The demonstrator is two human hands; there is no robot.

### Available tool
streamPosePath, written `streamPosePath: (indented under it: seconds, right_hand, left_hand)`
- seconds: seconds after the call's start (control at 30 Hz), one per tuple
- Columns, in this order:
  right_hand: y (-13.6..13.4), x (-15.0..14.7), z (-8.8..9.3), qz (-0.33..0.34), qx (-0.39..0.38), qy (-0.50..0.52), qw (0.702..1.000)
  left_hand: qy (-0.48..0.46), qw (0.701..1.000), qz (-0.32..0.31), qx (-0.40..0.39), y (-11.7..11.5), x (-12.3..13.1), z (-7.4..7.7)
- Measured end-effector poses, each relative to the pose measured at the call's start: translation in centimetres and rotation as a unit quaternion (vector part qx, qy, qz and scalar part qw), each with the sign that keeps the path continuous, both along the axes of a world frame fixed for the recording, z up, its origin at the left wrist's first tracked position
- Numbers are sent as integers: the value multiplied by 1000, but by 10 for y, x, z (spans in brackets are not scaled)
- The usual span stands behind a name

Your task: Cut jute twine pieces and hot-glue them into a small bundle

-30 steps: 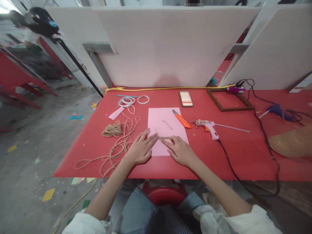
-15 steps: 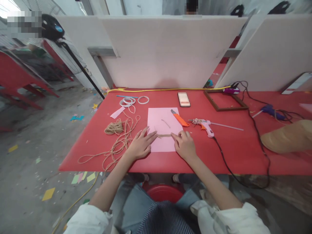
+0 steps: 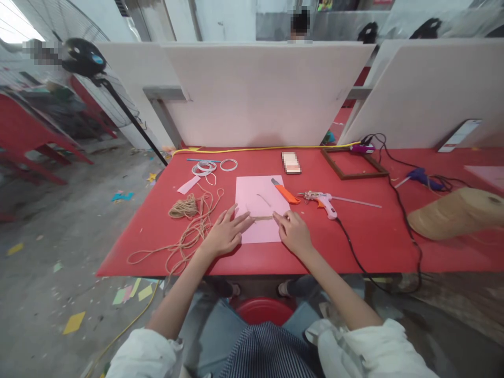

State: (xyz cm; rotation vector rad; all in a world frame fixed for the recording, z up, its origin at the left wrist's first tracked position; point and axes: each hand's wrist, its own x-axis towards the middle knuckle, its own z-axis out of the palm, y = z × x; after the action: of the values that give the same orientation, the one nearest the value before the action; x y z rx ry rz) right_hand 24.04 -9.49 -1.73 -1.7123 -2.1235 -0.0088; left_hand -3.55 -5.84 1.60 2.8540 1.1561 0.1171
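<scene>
A short bundle of twine lies across the pink sheet of paper on the red table. My left hand rests flat with its fingers stretched, the fingertips touching the bundle's left end. At the right end, the fingertips of my right hand press down, slightly bent, with the thumb apart. Just above the bundle a thin loose strand lies on the paper. An orange-handled utility knife lies over the paper's upper right edge. Left of my left hand are a wound hank of twine and its loose tangled length.
A pink glue gun with a black cord lies right of the knife. Beyond it are a brown frame, a blue glue gun and a tan rounded object. White rings lie back left. A white board stands behind.
The view has tilted up and shifted slightly, so the table's things appear a little further left. Both hands stay at the ends of the twine bundle.
</scene>
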Motion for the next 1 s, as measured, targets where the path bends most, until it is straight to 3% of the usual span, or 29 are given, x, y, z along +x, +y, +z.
streamPosePath:
  seconds: [0.3,1.0]
  right_hand:
    - [0,-3,2,52,-17,-11,998]
    - [-1,-4,-2,47,-48,-10,998]
  left_hand:
    - [1,1000,-2,11,-3,2,1]
    - [-6,999,38,6,-12,14,0]
